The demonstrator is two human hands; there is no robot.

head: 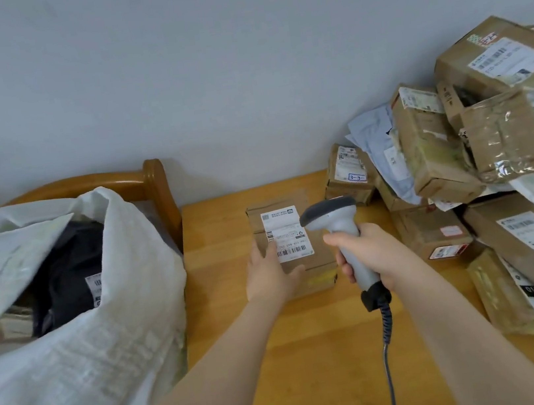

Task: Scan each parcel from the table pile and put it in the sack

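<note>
- While your left hand (269,273) lies on the near left corner of the cardboard parcel (319,260), its fingers are almost straight. Their tips are beside the white label (286,234), so the hand presses rather than clasps.
- Your right hand (368,253) is wrapped firmly round the handle of the grey scanner (334,218). The scanner's head hangs over the parcel's right side, just beside the label.
- A coiled cable (385,320) drops from the base of the handle towards the bottom of the view.
- The parcel lies flat, label up, in the middle of the wooden table (284,373), apart from the pile (480,153).
- That pile of cardboard boxes and pale mailers is heaped on the table's right side, against the wall.
- The white woven sack (90,350) stands open just left of the table. A dark bag (64,267) and a white mailer (1,266) lie in its mouth.
- A curved wooden frame (151,181) rises behind the sack.
</note>
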